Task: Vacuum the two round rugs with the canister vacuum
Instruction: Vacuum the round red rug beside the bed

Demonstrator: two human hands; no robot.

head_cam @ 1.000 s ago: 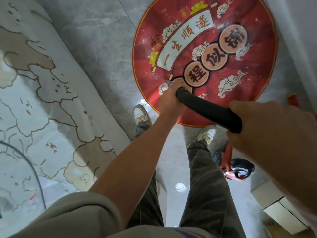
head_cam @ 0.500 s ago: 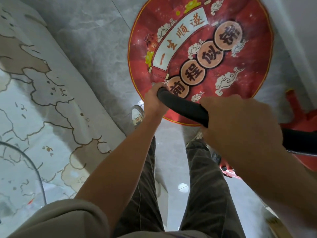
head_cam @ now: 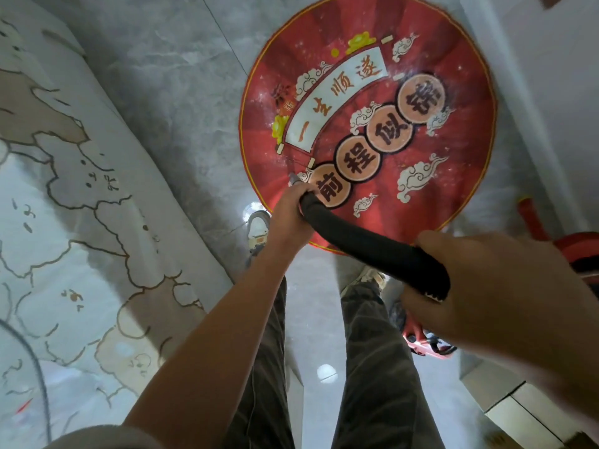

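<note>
A round red rug (head_cam: 453,102) with cloud patterns and printed characters lies on the grey floor ahead of my feet. I hold the black vacuum hose (head_cam: 366,244) across its near edge. My left hand (head_cam: 290,212) grips the hose's far end, where a grey metal tip (head_cam: 294,179) pokes out over the rug. My right hand (head_cam: 496,286) grips the hose nearer to me. The red canister vacuum (head_cam: 424,346) sits on the floor by my right leg, mostly hidden behind my right hand.
A large pale carpet (head_cam: 64,222) with a brown map-like pattern covers the floor on the left, with a thin dark cable (head_cam: 30,361) across it. A white wall base (head_cam: 518,92) runs along the right. Red equipment (head_cam: 570,244) and white boxes (head_cam: 525,406) stand at the right.
The hose end in my left hand has swung slightly left and back toward the rug's near edge. My right hand has shifted right and nearer, sliding along the hose.
</note>
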